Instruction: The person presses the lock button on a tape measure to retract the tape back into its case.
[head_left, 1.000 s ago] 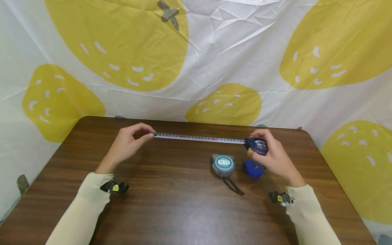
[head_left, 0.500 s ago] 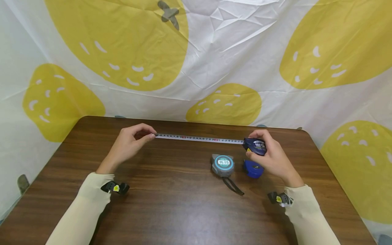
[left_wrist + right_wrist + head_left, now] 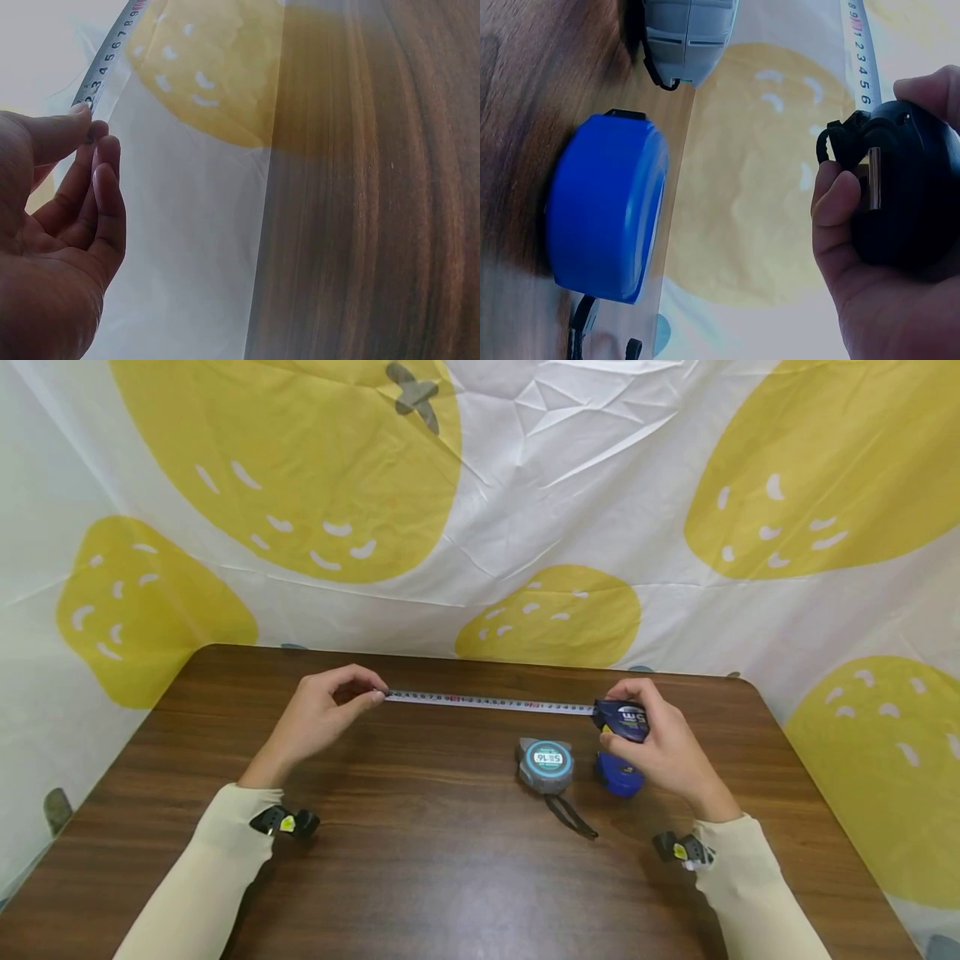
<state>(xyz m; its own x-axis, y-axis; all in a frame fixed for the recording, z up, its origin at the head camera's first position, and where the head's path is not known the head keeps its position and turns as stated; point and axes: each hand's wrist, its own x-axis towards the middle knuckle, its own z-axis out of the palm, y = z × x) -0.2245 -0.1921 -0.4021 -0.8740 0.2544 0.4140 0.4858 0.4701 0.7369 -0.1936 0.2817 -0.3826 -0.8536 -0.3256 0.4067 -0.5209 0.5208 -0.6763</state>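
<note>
A dark blue tape measure (image 3: 624,720) marked 5m is gripped in my right hand (image 3: 667,752), its case held up off the table in the right wrist view. From its mouth a white blade (image 3: 491,702) with black and red numbers stretches straight to the left. My left hand (image 3: 318,714) pinches the blade's end between thumb and fingertips; the end hook is mostly hidden there. In the left wrist view the low numbers of the blade (image 3: 109,64) show just past the thumb. The metal belt clip (image 3: 874,178) faces the right wrist camera.
A grey tape measure (image 3: 546,764) with a turquoise ring and black strap (image 3: 572,817) lies right of the table's middle. Beside it, partly under my right hand in the head view, sits a bright blue tape measure (image 3: 619,775). A fruit-patterned cloth (image 3: 525,485) hangs behind the brown table (image 3: 420,860).
My hands have come slightly closer together, the right drifting left and the left drifting right. The exposed blade is a little shorter. The two tape measures on the table have stayed put.
</note>
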